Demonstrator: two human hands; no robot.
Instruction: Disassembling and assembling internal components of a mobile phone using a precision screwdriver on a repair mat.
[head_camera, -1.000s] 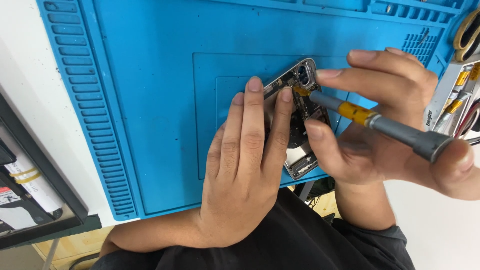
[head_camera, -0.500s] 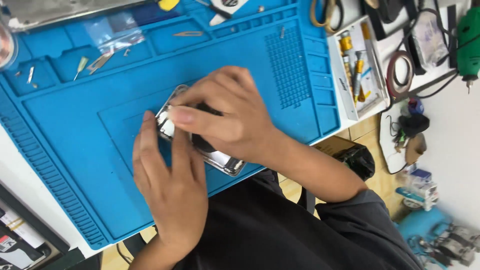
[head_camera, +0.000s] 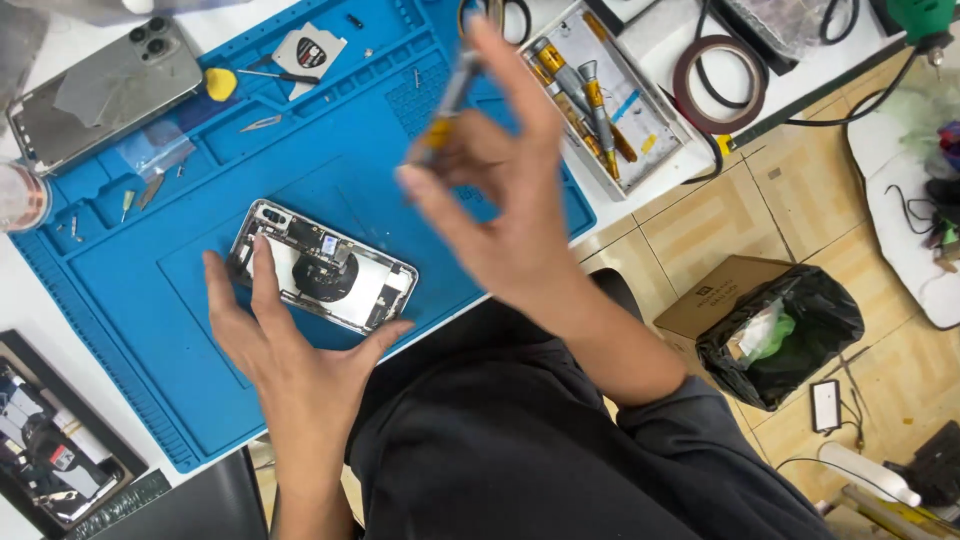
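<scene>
The opened silver phone with exposed internals (head_camera: 322, 267) was steadied by the left hand (head_camera: 285, 340), fingers spread; the right hand's (head_camera: 505, 190) grip was pinched on a slim yellow-banded screwdriver (head_camera: 448, 100), best kept vertical.

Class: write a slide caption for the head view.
Left hand steadies an opened phone on a blue mat; right hand lifts a screwdriver.

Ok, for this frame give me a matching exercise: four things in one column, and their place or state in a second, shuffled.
Things:
1. opened phone
2. screwdriver
3. screwdriver tray
4. roll of tape

Places or states:
A. raised in the right hand
B. on the white table, right of the tray
C. flat on the blue mat, left hand steadying it
D. at the mat's right edge, bits inside

Pairs: 1-C, 2-A, 3-D, 4-B
</scene>
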